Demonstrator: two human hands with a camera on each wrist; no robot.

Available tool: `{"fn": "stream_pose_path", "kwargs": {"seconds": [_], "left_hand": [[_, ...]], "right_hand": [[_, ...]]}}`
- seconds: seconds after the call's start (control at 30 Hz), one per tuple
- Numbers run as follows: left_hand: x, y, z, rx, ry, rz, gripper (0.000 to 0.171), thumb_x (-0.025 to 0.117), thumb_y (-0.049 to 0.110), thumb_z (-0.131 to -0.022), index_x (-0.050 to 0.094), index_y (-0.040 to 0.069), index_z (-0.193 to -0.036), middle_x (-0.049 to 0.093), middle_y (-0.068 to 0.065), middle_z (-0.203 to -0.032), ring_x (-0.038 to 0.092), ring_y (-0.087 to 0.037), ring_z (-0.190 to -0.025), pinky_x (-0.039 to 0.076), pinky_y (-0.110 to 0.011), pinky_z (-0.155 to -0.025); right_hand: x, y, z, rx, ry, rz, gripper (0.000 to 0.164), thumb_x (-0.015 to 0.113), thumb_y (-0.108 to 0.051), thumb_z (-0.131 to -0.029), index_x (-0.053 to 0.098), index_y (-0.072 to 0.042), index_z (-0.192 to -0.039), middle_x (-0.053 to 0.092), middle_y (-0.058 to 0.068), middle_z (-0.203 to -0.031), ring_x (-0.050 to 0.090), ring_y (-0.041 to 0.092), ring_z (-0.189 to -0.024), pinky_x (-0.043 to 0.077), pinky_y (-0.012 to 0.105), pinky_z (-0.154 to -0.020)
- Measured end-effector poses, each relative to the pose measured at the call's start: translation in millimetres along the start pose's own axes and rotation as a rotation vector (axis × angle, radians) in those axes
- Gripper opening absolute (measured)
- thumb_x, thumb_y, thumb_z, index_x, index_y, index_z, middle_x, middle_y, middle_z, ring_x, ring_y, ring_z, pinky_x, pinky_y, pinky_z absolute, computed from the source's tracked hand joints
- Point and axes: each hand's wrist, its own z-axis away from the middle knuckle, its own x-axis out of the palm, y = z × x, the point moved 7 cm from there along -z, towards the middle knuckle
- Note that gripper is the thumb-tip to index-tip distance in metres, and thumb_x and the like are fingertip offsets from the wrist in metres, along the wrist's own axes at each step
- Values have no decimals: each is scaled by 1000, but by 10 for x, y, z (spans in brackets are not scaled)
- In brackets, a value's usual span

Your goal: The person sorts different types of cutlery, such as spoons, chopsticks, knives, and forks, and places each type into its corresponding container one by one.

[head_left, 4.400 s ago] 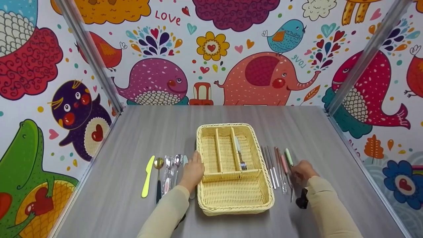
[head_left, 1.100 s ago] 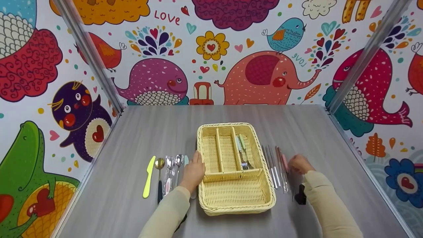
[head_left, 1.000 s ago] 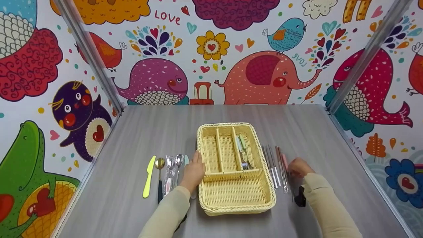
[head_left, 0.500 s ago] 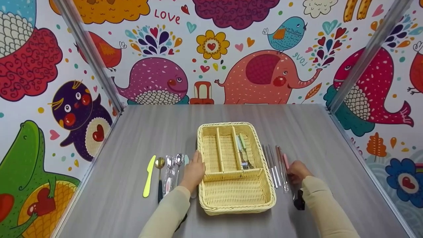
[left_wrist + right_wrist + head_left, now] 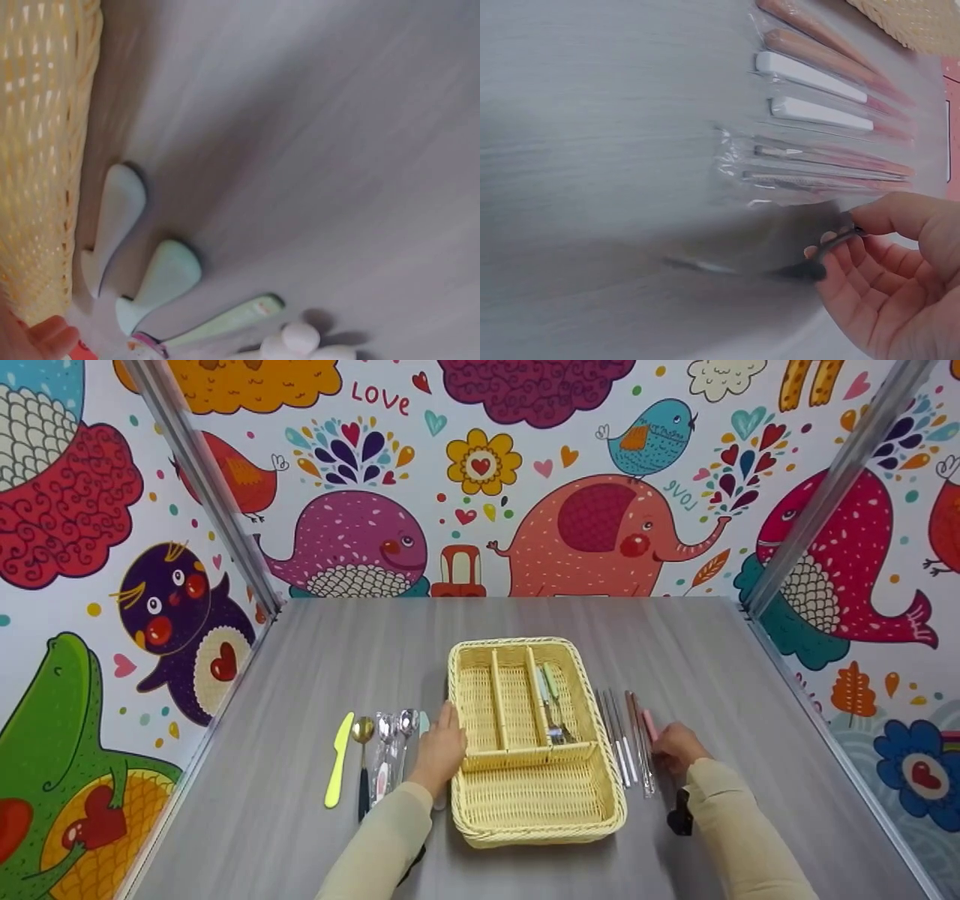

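Observation:
My left hand [image 5: 439, 750] rests against the left rim of the cream wicker basket [image 5: 536, 836], fingers extended along it. At the bottom left of the left wrist view, its fingers [image 5: 49, 337] show beside the wicker wall. Right of the basket, my right hand [image 5: 679, 746] pinches a pink-handled fork [image 5: 649, 725]. Its dark metal end [image 5: 727, 267] is blurred and seen edge-on in the right wrist view, by the thumb and fingers of the right hand [image 5: 900, 277]. In the basket's right compartment lie a pale blue-handled utensil [image 5: 545, 690] and a green-handled fork [image 5: 553, 681].
Chopsticks [image 5: 624, 750], some in clear wrappers, lie between basket and right hand. Left of the basket are a yellow knife [image 5: 339, 761], a gold spoon [image 5: 363, 729], silver spoons [image 5: 408, 724] and pale-handled pieces [image 5: 161, 285]. Patterned walls [image 5: 480, 525] enclose the grey table [image 5: 352, 637].
The green-handled fork has gone from the table into the basket's right compartment. My right hand has come back to the pink-handled fork and shifted slightly downward. The left hand stays at the rim.

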Motion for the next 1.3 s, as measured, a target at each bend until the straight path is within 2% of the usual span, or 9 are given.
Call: {"fn": "stream_pose_path", "kwargs": {"seconds": [0.17, 0.3, 0.5, 0.73, 0.8, 0.93, 1.03, 1.13, 1.3], "left_hand": [[1, -5, 1, 6, 17, -4, 46, 51, 13, -89, 45, -13, -125, 45, -21, -130, 58, -35, -75, 50, -44, -61], [7, -20, -1, -3, 5, 5, 46, 50, 14, -90, 44, -13, -126, 44, -21, -132, 58, -36, -78, 50, -45, -62], [41, -49, -7, -14, -33, -9, 48, 47, 17, -92, 41, -12, -129, 41, -20, -135, 58, -36, -83, 50, -43, -64], [54, -65, -11, -25, -61, 5, 49, 46, 18, -93, 40, -12, -130, 40, -21, -137, 58, -37, -87, 50, -45, -67], [50, -62, -12, -24, -67, 17, 48, 46, 17, -93, 40, -13, -130, 40, -22, -137, 58, -38, -87, 50, -46, -68], [48, -57, -17, -26, -67, 37, 47, 47, 15, -93, 40, -13, -129, 40, -22, -136, 59, -38, -88, 50, -47, -68], [46, -47, -16, -20, -53, 25, 47, 48, 15, -92, 41, -13, -129, 41, -22, -135, 59, -37, -86, 50, -47, -66], [40, -31, -13, -8, -34, 7, 47, 49, 16, -92, 42, -13, -128, 42, -23, -134, 60, -37, -85, 50, -46, -65], [26, -22, -14, -18, -36, 20, 46, 49, 16, -91, 43, -12, -128, 42, -22, -135, 59, -38, -88, 50, -46, -66]], "right_hand": [[-51, -69, -7, 20, -15, -29, 5, 51, 10, -73, 50, 6, -73, 47, 6, -59, 48, 15, -49, 46, 26, -46], [-86, -185, 8, 20, -6, -161, 12, 49, 10, -75, 46, 10, -87, 46, 6, -63, 49, 12, -46, 49, 24, -46], [-117, -544, 72, -115, 59, -434, 32, 45, 5, -85, 33, 14, -114, 45, 5, -73, 47, 6, -47, 48, 19, -45], [-11, -1048, 153, -215, 60, -500, 37, 45, 4, -87, 36, 14, -121, 49, -1, -65, 42, 4, -47, 39, 18, -45], [31, -1104, 22, -262, 68, -519, 32, 47, 5, -85, 45, 14, -116, 48, 0, -64, 43, 6, -49, 38, 19, -45], [161, -1030, -606, -408, 72, -579, 16, 54, 4, -79, 64, 5, -92, 52, 4, -61, 46, 9, -49, 39, 20, -44], [314, -930, -1087, -495, 79, -542, 13, 58, 1, -78, 68, -2, -85, 60, 7, -67, 52, 12, -53, 44, 24, -45], [479, -926, -1271, -533, 137, -408, 19, 54, 3, -76, 68, -3, -87, 63, 9, -74, 55, 15, -56, 46, 27, -48], [696, -1033, -1151, -642, 214, -153, 23, 51, 5, -72, 70, -8, -78, 64, 6, -76, 53, 16, -60, 40, 26, -47]]}}
